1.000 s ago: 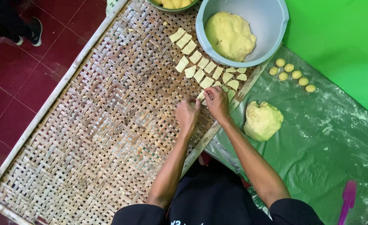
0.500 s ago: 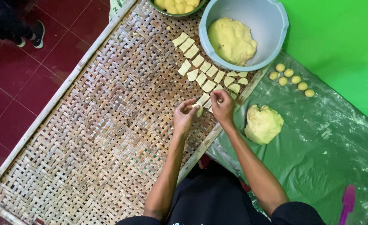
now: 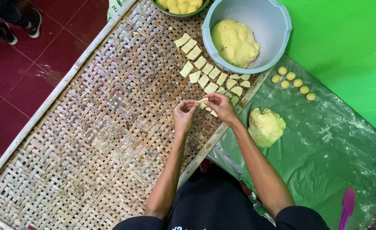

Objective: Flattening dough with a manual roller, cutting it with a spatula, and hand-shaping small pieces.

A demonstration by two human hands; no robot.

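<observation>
Two hands meet over the woven bamboo tray (image 3: 90, 140) and hold one small piece of yellow dough (image 3: 202, 102) between them. The left hand (image 3: 184, 115) pinches the left end of the piece with its fingertips, and the right hand (image 3: 222, 106) pinches the right end in the same way, so both hands are closed on it. The piece is lifted a little above the tray, just beside the rows of cut dough pieces (image 3: 205, 72) which lie flat on the weave. Near these rows stands a grey bowl (image 3: 282, 25) with a big mass of dough inside. On the green plastic sheet (image 3: 333, 145) to the right lie a lump of dough (image 3: 265, 126), six small dough balls (image 3: 293, 81) and a purple spatula (image 3: 347, 207).
</observation>
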